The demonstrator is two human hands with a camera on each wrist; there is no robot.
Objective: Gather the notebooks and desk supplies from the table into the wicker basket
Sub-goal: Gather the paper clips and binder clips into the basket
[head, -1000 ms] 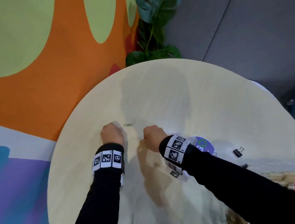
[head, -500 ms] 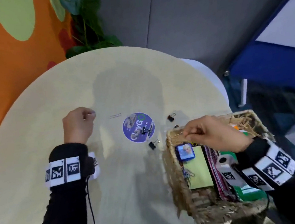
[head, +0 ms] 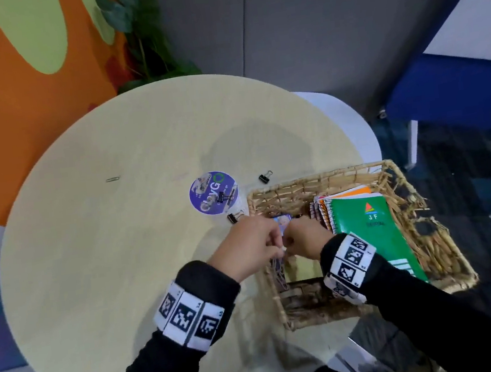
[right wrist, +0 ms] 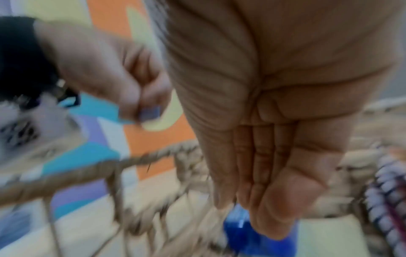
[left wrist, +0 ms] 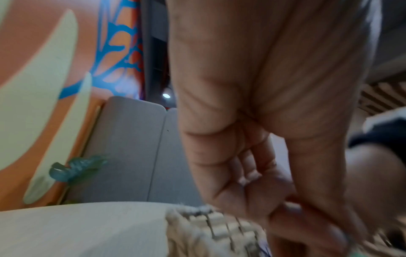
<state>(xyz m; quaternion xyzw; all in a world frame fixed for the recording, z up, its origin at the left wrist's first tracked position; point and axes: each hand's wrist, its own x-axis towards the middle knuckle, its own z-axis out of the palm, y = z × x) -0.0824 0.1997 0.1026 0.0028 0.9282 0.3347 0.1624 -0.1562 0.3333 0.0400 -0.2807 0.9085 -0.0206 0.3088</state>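
An orange wall (head: 5, 107) with pale green shapes fills the upper left of the frame. A leafy plant (head: 139, 38) stands beside grey wall panels (head: 326, 21) at top centre. A blue seat (head: 449, 89) sits at right, above dark carpet (head: 467, 164). The round pale bench (head: 116, 248) fills the middle.

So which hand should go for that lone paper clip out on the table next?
Probably left. The paper clip lies on the table's left side, the left hand nearer it. The right hand is over the wicker basket.
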